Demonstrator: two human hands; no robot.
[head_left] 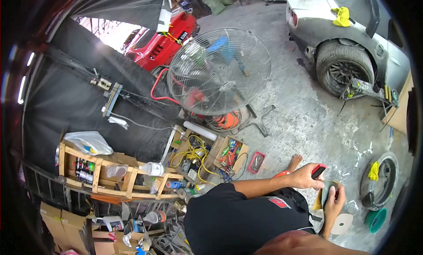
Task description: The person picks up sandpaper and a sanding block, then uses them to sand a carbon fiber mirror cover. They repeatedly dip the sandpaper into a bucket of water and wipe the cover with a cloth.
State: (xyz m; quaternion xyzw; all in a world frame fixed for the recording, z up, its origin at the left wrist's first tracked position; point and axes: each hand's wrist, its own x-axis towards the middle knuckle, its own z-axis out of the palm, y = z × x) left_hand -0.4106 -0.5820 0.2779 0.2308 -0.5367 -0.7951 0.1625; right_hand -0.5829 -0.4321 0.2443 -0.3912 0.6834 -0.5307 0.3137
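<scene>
Fingers of the left hand (304,176) pinched a red-and-black block (318,170) toward four o'clock; five o'clock from it, the right hand (335,204) gripped a grey-green sheet (325,195), unattached, work seemingly midway.

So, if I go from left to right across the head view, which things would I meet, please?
Plastic bag, white bottle, big fan, left hand, yellow cloth on the pale car, yellow cloth on the loose tyre.
</scene>
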